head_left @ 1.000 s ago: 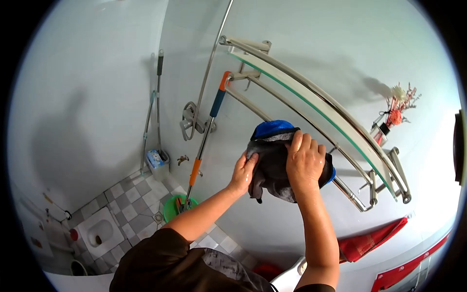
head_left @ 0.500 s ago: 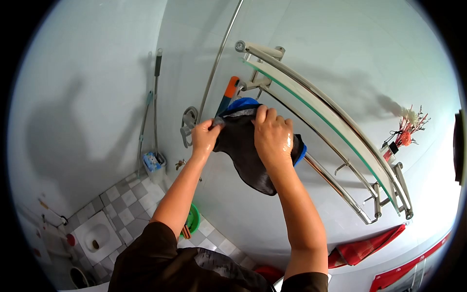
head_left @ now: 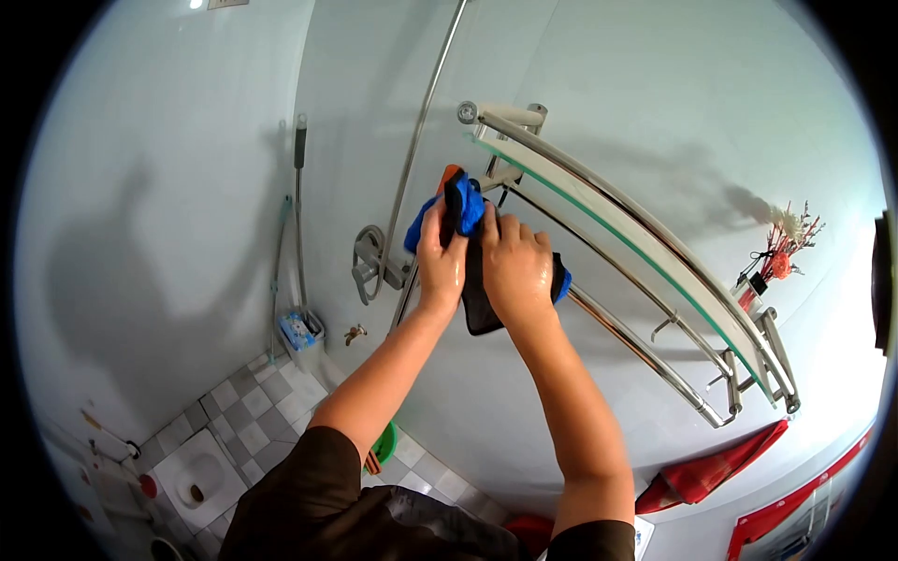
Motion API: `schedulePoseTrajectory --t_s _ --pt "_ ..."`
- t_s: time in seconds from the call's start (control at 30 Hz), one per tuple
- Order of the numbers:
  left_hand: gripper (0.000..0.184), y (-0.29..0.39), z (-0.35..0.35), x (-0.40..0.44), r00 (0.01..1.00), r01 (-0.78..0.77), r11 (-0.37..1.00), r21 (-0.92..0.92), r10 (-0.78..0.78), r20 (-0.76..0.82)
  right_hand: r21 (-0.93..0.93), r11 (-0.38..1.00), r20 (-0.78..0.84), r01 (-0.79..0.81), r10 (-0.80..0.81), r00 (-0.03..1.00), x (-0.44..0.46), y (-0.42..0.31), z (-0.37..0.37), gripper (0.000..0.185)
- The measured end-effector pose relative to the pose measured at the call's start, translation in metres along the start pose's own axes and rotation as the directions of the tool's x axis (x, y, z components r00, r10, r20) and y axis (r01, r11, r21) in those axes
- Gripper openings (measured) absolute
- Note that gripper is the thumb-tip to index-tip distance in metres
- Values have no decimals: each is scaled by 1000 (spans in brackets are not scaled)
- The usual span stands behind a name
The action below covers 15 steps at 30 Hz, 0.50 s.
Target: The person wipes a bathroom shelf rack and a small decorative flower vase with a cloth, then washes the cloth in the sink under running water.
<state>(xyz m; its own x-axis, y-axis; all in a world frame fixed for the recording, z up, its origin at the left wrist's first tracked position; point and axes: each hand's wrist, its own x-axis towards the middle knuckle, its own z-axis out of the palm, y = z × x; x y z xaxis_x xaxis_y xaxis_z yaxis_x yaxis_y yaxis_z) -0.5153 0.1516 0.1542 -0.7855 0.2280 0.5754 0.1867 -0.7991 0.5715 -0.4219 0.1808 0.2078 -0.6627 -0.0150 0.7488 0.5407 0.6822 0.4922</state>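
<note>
A blue and black cloth (head_left: 485, 304) hangs over the lower bar of the metal wall rack (head_left: 636, 369). My left hand (head_left: 441, 262) grips a bunched, blue-edged part of it near the rack's left end. Close beside it, my right hand (head_left: 516, 266) has its fingers bent over the dark middle of the cloth. The cloth's blue edge shows on both sides of my hands. Just behind the cloth is the orange end of a pole (head_left: 450, 174), mostly hidden.
Above runs a glass shelf (head_left: 617, 224), with a small flower vase (head_left: 750, 292) at its right. A red cloth (head_left: 716, 467) hangs below. To the left are a shower valve (head_left: 370, 264), a brass tap (head_left: 355, 334), long-handled tools (head_left: 299, 206), a green basin (head_left: 385, 441) and a squat toilet (head_left: 201, 475).
My left hand has moved right, close to my right hand, and the cloth's left part is now folded up and bunched. Less of the dark cloth hangs down.
</note>
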Motion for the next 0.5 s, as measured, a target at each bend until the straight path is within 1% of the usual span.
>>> schedulePoseTrajectory --t_s 0.03,0.07,0.13,0.17,0.2,0.27,0.3,0.33,0.4,0.43,0.5 --pt "43 -3 -5 -4 992 -124 982 142 121 28 24 1000 46 -11 10 999 -3 1 -9 44" --pt "44 -6 -9 -10 970 -245 930 274 234 73 18 1000 44 -15 14 999 -7 4 -13 44" --pt "46 10 -10 -26 961 -277 902 331 250 122 80 997 -23 20 -19 1000 -16 12 -20 46" --pt "42 3 -11 -31 967 -249 926 282 220 133 95 995 -13 15 -13 1000 -20 15 -27 47" --pt "42 1 -15 -34 935 -348 842 413 276 224 85 996 -27 13 -11 1000 -25 19 -31 47" --pt "44 5 -11 -44 857 -511 741 436 398 328 76 997 -49 -1 4 999 -35 27 -39 46" --pt "44 6 -10 -47 836 -540 722 432 401 374 77 997 -52 -5 9 999 -40 31 -44 46" --pt "44 1 -9 -51 806 -586 692 422 443 393 62 998 -53 -24 27 998 -46 34 -48 45" --pt "45 -1 -8 -58 759 -625 693 358 432 488 17 1000 -81 -16 17 997 -59 43 -51 45" --pt "46 -3 -8 -61 736 -642 698 318 444 512 9 999 -84 -37 38 996 -64 45 -54 44" --pt "46 -1 -8 -60 719 -660 685 308 459 521 -7 998 -91 -57 56 994 -67 46 -57 44"
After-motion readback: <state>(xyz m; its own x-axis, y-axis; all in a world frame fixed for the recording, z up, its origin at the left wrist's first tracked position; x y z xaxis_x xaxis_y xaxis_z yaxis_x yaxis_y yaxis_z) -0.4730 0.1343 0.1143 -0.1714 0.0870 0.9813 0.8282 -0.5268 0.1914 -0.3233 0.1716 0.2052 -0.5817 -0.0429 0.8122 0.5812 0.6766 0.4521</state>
